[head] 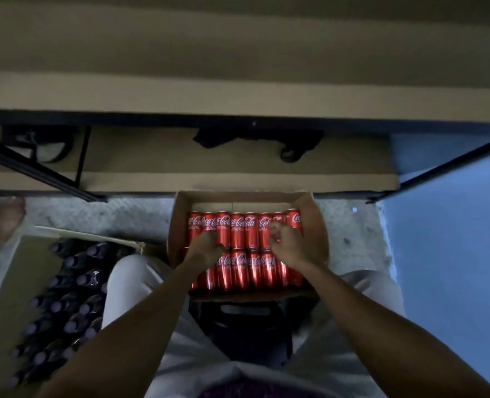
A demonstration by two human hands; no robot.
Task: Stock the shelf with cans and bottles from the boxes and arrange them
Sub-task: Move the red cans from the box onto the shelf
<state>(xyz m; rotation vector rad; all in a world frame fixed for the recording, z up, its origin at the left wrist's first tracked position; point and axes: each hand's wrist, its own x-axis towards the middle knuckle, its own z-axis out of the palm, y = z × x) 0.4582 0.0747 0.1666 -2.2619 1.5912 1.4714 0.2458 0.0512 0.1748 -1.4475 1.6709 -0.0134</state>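
In your head view, the red cans [239,237] lie in rows inside the cardboard box [312,225] on the floor below the shelf [238,165]. Your left hand [206,248] and right hand [288,244] curl loosely onto them, neither clearly gripping. Smooth, rigid, probably weighty cylinders: grasp round the body.

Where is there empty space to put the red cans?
The lower shelf board is bare between the black wire rack on the left and the dark bundle at its back. The can box is packed with red cans, and both hands are in it.
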